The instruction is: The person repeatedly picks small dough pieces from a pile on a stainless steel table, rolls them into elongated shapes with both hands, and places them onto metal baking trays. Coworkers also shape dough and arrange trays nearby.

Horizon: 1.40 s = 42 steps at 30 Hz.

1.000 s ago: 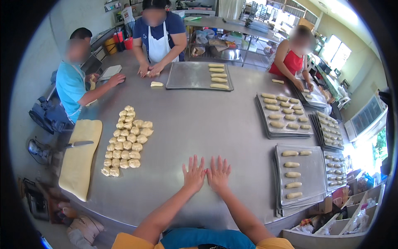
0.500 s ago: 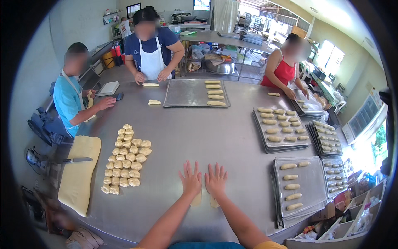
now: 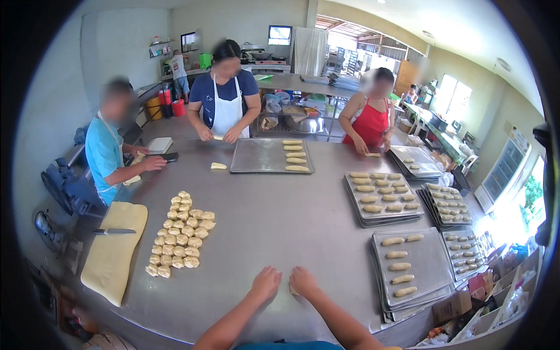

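My left hand (image 3: 265, 283) and my right hand (image 3: 302, 282) rest side by side on the steel table (image 3: 280, 227), fingers curled inward. A small pale piece of dough (image 3: 294, 293) peeks out from under my right hand; whatever is under my left fingers is hidden. To the left sit several dough balls (image 3: 179, 233) in uneven rows, beside a long flattened dough slab (image 3: 114, 259) with a knife (image 3: 114, 231) lying on it. At the right, stacked trays (image 3: 411, 262) hold shaped dough rolls (image 3: 399, 266).
A co-worker in blue (image 3: 227, 105) shapes dough behind a tray (image 3: 256, 157). Another in red (image 3: 364, 122) works by more trays (image 3: 417, 165); one in turquoise (image 3: 104, 157) stands at the left edge. More loaded trays (image 3: 449, 205) line the right side, near shelving (image 3: 513, 291).
My hands went from flat with spread fingers to curled, drawing back over dough strips that showed beneath the palms. The view has tilted up, and the co-worker in red has shifted toward the table.
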Each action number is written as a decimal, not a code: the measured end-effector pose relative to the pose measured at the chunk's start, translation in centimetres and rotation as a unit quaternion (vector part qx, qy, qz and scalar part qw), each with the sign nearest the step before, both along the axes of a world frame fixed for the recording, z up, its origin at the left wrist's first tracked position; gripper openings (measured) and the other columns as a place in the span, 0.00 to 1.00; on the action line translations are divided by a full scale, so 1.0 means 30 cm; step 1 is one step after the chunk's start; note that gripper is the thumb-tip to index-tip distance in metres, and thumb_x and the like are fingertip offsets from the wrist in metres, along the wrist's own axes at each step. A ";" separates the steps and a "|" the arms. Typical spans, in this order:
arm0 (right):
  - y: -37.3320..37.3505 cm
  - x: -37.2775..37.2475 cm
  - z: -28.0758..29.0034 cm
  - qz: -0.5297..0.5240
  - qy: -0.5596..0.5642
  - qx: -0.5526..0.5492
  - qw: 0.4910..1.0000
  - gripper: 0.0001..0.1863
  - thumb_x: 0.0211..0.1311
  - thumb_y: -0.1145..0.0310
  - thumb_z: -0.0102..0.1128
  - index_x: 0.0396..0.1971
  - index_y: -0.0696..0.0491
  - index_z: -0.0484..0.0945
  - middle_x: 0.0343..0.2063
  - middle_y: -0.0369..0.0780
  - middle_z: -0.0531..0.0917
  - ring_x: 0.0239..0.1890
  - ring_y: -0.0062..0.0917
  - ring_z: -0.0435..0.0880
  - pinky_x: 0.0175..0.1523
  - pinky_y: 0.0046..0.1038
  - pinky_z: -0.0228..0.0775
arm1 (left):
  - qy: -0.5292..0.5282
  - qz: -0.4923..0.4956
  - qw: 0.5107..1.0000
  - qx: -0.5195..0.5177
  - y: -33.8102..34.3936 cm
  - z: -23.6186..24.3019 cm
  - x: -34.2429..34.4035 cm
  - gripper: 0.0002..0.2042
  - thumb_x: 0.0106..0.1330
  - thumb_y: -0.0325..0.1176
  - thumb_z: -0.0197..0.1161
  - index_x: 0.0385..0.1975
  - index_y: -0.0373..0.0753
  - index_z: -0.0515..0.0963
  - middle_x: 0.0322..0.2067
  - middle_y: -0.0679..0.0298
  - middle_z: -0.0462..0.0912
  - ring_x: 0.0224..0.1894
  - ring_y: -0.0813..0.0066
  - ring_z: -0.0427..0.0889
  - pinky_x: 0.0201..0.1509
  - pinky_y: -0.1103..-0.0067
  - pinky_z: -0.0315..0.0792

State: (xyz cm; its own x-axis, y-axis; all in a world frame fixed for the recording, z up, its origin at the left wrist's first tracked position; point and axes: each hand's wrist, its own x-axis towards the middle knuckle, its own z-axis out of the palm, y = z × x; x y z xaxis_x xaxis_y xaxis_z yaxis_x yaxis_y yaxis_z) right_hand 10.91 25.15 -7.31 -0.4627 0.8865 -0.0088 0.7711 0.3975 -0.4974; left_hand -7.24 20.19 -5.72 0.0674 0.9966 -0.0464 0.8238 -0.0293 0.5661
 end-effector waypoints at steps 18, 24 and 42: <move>0.099 -0.021 0.245 -0.075 0.157 0.109 0.979 0.10 0.64 0.64 0.56 0.34 0.56 0.78 0.34 0.47 0.80 0.40 0.45 0.79 0.46 0.47 0.69 | -0.111 0.014 0.991 0.071 0.087 0.189 -0.046 0.17 0.74 0.45 0.51 0.46 0.40 0.82 0.50 0.52 0.81 0.57 0.47 0.74 0.63 0.51 0.61; 0.121 -0.121 0.057 -0.105 0.042 0.199 0.973 0.09 0.67 0.62 0.54 0.32 0.50 0.73 0.30 0.43 0.76 0.37 0.41 0.74 0.45 0.42 0.65 | 0.114 0.100 0.988 -0.036 0.174 0.056 0.099 0.27 0.76 0.44 0.44 0.73 0.44 0.58 0.75 0.46 0.43 0.78 0.45 0.38 0.74 0.41 0.37; -0.434 0.081 0.011 0.026 -0.029 0.120 0.992 0.30 0.74 0.51 0.46 0.71 0.47 0.63 0.70 0.45 0.65 0.71 0.48 0.61 0.71 0.51 0.54 | 0.035 -0.022 0.999 0.019 -0.365 0.027 0.044 0.29 0.72 0.48 0.53 0.73 0.54 0.60 0.74 0.40 0.48 0.74 0.31 0.45 0.72 0.40 0.43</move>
State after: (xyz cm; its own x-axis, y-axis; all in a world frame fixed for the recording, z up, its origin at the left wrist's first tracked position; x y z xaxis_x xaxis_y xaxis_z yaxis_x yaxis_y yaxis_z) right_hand 13.35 12.13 -6.96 -0.5123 0.8415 0.1714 0.7710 0.5386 -0.3398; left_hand -5.91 9.25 -4.91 0.1089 0.9940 -0.0140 0.8586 -0.0870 0.5052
